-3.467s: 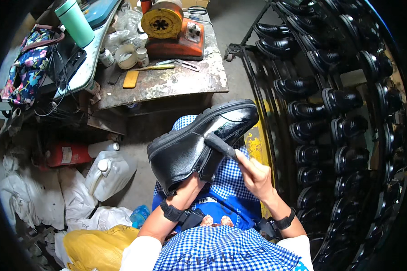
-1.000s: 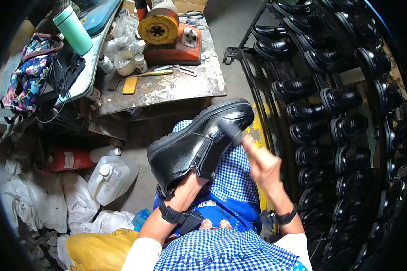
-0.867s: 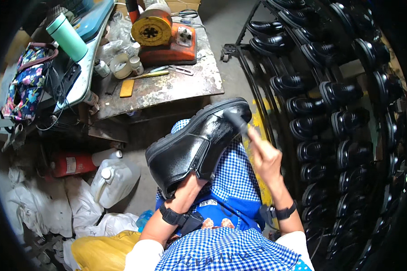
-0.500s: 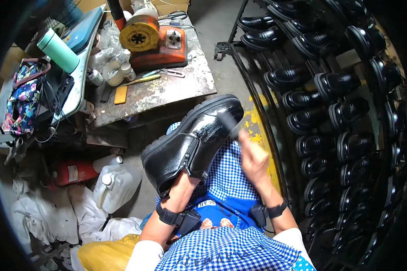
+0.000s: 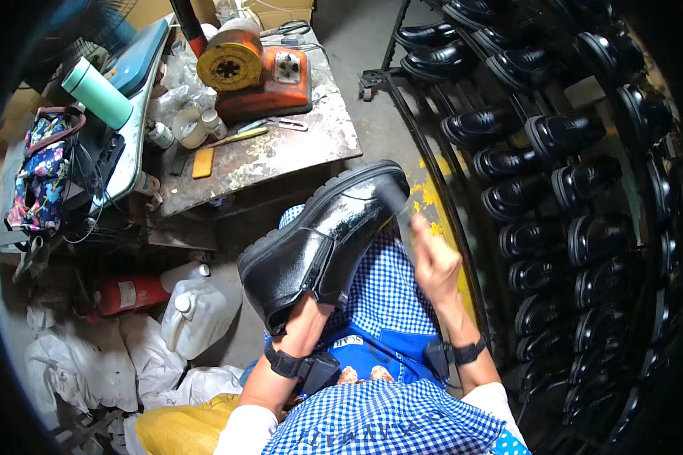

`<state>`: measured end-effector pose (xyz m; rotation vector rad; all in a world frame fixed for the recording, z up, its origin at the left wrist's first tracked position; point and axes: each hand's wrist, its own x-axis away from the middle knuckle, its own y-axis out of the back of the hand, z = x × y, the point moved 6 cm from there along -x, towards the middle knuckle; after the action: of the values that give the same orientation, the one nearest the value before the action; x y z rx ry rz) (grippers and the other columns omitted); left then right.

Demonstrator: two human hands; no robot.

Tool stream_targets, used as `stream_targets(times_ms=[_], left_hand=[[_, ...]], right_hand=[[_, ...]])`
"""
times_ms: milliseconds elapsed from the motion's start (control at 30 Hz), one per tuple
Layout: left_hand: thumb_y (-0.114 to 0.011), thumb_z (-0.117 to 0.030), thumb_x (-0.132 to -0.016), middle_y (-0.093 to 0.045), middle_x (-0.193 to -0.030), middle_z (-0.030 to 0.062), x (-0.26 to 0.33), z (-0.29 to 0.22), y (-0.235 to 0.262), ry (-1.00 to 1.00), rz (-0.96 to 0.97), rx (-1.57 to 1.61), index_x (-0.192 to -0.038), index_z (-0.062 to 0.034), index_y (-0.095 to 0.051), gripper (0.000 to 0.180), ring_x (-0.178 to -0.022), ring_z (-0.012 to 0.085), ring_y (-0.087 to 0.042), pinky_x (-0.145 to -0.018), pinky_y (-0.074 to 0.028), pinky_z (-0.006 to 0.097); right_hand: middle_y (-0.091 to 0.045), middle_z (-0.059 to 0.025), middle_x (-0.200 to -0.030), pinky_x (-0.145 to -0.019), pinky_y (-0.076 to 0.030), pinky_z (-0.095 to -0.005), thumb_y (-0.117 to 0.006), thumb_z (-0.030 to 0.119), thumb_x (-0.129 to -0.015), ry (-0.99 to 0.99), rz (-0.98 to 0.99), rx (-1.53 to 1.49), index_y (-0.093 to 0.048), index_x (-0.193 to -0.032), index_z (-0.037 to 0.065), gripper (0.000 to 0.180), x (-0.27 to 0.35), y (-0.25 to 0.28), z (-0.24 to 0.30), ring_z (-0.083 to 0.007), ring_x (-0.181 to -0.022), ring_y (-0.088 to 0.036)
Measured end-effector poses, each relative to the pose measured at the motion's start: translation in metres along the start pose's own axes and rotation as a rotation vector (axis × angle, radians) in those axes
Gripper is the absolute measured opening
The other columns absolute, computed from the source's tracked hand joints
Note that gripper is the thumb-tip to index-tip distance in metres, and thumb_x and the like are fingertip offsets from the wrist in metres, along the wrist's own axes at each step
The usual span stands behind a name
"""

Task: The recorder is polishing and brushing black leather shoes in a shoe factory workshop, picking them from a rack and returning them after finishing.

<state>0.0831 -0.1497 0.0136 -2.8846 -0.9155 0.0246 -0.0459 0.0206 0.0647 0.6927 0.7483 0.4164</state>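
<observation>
A glossy black leather shoe point(image 5: 334, 227) is held over my lap, tilted on its side, its ridged sole facing up and left, its toe to the upper right. My left hand point(image 5: 311, 312) reaches into its opening and holds it from inside; the fingers are hidden. To the right of the toe, my right hand point(image 5: 436, 262) is closed round a thin greyish tool point(image 5: 404, 214), smeared by motion, whose kind I cannot make out. The tool's upper end is by the toe; whether it touches is unclear.
On the right stands a black rack point(image 5: 432, 163) of similar black shoes. A worn workbench point(image 5: 296, 148) ahead bears an orange machine point(image 5: 269, 91), cups and tools. Left are a mint-green bottle point(image 5: 99, 92) and flowered bag point(image 5: 45, 171); below, a white jug point(image 5: 201, 315) and sacks.
My right hand has shifted slightly right and down with the blurred tool, which is now nearer the toe's tip. The shoe stays almost in place in my left hand.
</observation>
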Motion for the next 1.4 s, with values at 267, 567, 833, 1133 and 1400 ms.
stream_targets(times_ms=[267,567,833,1133,1400], left_hand=[[-0.045,-0.013,-0.092,-0.057,-0.111,0.0181,-0.011,0.006,-0.009,-0.003,0.066,-0.009,-0.124,0.0047,-0.047,0.037,-0.103,0.028,-0.056,-0.089,-0.045,0.035],[-0.045,-0.012,-0.091,-0.057,-0.111,0.0185,0.0,0.025,-0.017,0.023,0.097,-0.055,-0.124,0.0047,-0.047,0.037,-0.102,0.0286,-0.056,-0.088,-0.045,0.035],[-0.045,-0.012,-0.091,-0.057,-0.111,0.0188,0.029,0.047,-0.007,0.069,0.064,-0.112,-0.124,0.0047,-0.047,0.037,-0.102,0.0291,-0.056,-0.088,-0.046,0.035],[-0.046,-0.012,-0.091,-0.057,-0.11,0.0192,0.037,0.061,0.0,0.081,0.057,-0.124,-0.124,0.0047,-0.047,0.037,-0.101,0.0296,-0.057,-0.087,-0.046,0.036],[-0.046,-0.012,-0.091,-0.058,-0.11,0.0196,0.025,0.06,-0.004,0.064,0.081,-0.108,-0.124,0.0047,-0.047,0.037,-0.101,0.0301,-0.057,-0.087,-0.046,0.036]], right_hand=[[-0.066,-0.0057,-0.1,-0.068,-0.048,-0.0234,-0.051,0.003,-0.093,-0.306,-0.177,-0.301,-0.053,-0.128,0.003,0.035,-0.02,0.027,-0.05,-0.0092,-0.08,-0.061],[-0.064,-0.01,-0.086,-0.069,-0.046,-0.0241,-0.06,-0.008,-0.082,-0.213,0.112,-0.424,-0.065,-0.111,0.0,0.031,0.012,0.041,-0.009,-0.0145,-0.075,-0.059],[-0.057,-0.0086,-0.074,-0.06,-0.047,-0.0332,-0.065,-0.001,-0.071,0.079,0.161,-0.035,-0.069,-0.11,0.017,0.044,-0.001,0.037,0.049,-0.0241,-0.065,-0.058],[-0.057,-0.0103,-0.071,-0.055,-0.045,-0.03,-0.064,-0.006,-0.074,0.116,0.167,-0.029,-0.067,-0.112,0.013,0.043,-0.012,0.031,0.062,-0.0223,-0.059,-0.057],[-0.056,-0.0107,-0.07,-0.055,-0.046,-0.0339,-0.064,0.001,-0.069,0.214,0.178,0.032,-0.068,-0.113,0.02,0.048,-0.011,0.028,0.055,-0.0248,-0.06,-0.058]])
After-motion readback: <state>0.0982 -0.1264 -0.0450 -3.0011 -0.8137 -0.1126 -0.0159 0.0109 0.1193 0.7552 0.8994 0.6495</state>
